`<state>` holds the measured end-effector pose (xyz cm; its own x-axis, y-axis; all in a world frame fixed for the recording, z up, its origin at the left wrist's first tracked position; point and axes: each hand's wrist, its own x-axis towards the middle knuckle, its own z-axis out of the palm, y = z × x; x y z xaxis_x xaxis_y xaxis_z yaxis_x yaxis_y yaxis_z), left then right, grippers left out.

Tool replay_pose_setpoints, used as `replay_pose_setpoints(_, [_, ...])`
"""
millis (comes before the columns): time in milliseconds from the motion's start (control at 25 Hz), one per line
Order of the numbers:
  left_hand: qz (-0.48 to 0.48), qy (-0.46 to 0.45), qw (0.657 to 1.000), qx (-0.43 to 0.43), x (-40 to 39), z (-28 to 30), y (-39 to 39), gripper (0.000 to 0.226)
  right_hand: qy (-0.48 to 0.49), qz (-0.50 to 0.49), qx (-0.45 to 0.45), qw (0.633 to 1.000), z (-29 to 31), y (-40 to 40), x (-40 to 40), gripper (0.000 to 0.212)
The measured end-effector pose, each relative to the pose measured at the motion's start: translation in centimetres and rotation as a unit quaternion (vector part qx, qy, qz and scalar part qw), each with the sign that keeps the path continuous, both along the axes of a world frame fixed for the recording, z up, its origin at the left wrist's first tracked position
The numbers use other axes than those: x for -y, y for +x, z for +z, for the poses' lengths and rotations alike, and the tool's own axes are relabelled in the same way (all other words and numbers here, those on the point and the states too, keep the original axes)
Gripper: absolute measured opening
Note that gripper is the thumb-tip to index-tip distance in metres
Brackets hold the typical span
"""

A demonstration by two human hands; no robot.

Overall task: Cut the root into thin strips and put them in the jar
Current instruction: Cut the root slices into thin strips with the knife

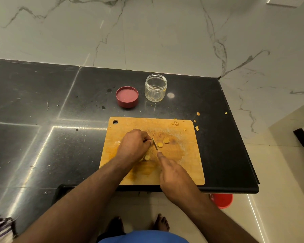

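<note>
Slicing proceeds on the cutting board (186,165): left hand (132,146) curls over the root (mostly hidden), right hand (174,178) grips the knife (154,143); keep cuts narrow, fingertips tucked.

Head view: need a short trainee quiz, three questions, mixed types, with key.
1. True or false: the clear glass jar has its lid screwed on.
2. Which hand holds the thin-bladed knife? A) left B) right
3. Fill in: the round red lid lies on the black stone counter, to the ____ of the jar as seen.

Key: 1 false, the jar stands open; 2 B, the right hand grips it while the left hand holds down the yellow root on the wooden cutting board; 3 left.
</note>
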<state>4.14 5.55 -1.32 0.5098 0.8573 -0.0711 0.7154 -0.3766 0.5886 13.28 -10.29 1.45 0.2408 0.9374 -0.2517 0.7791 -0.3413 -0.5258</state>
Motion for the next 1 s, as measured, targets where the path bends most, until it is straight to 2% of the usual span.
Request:
replay_pose_setpoints(200, [-0.007,-0.006,1.000,-0.012,0.0,0.1,-0.1,0.020,0.026,-0.023,-0.005,0.999,0.1,-0.2,2.5,0.057])
replay_pose_setpoints(400, [-0.026,-0.014,0.999,-0.022,0.1,0.1,-0.6,0.029,0.070,-0.071,-0.066,0.993,1.7,1.0,2.9,0.055])
replay_pose_setpoints(600, [-0.001,-0.041,0.999,0.006,0.1,0.3,-0.7,0.029,0.088,-0.063,-0.039,0.993,1.8,1.2,2.6,0.044])
replay_pose_setpoints(880, [-0.005,-0.042,0.999,0.011,0.1,0.3,-0.8,0.026,0.101,-0.090,-0.053,0.989,0.8,1.8,2.3,0.043])
replay_pose_setpoints(1000, [0.002,-0.048,0.999,0.010,0.0,0.4,-0.7,0.025,0.094,-0.056,-0.039,0.993,0.9,1.4,2.1,0.047])
